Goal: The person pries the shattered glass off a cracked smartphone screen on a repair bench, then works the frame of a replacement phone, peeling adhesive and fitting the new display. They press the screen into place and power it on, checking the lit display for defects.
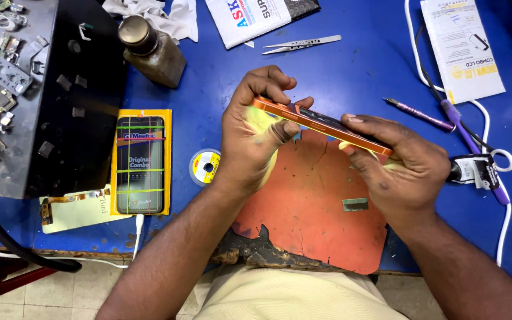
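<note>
Both hands hold an orange-framed phone [321,125] on its edge, tilted, above a worn orange mat [309,207]. My left hand [253,133] grips the phone's left end, with a yellow cloth bunched in the palm. My right hand [401,163] holds the right end, thumb on top, with a bit of yellow cloth under its fingers. The phone's dark face is turned away from me.
Blue table [362,71]. Left: a boxed screen part [140,163], a small solder reel [207,166], a brown bottle [152,50] and a black tray [78,95] beside loose phone parts. Behind the phone: tweezers [300,44]. Right: a purple tool [419,114], white cable [505,225], paper packet [463,50].
</note>
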{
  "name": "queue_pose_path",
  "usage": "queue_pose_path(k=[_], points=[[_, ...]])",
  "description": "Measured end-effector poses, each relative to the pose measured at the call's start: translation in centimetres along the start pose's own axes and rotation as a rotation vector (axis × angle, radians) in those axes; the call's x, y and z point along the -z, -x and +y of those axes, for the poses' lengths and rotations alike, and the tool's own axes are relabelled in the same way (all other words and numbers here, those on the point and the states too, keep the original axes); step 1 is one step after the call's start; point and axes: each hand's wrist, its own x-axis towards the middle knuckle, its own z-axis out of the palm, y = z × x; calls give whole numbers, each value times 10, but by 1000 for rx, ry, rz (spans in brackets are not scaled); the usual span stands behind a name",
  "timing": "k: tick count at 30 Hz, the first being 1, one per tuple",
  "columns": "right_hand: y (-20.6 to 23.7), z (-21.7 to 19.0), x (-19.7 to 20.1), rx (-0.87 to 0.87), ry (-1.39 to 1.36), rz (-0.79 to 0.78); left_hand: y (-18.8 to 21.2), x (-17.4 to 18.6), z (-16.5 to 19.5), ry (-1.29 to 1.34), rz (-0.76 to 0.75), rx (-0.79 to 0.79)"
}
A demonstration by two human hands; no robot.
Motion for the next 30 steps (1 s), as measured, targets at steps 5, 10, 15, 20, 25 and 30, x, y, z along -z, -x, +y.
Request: queue_pose_path(k=[5, 10, 15, 20, 25, 30], points=[[1, 1, 0, -92, -114, 2, -2, -1, -1, 56, 29, 34], [1, 6, 0, -161, -274, 2, -4, -1, 2, 125, 83, 99], [4, 11, 0, -157, -274, 25, -5, -5, 6, 116, 151, 206], [1, 13, 1, -289, -293, 96, -3, -8, 9, -133, 169, 242], [-10, 14, 1, -385, -666, 120, -5, -8, 7, -284, 123, 100], [-16, 14, 2, -501, -811, 102, -4, -8, 8, -367, 136, 113]])
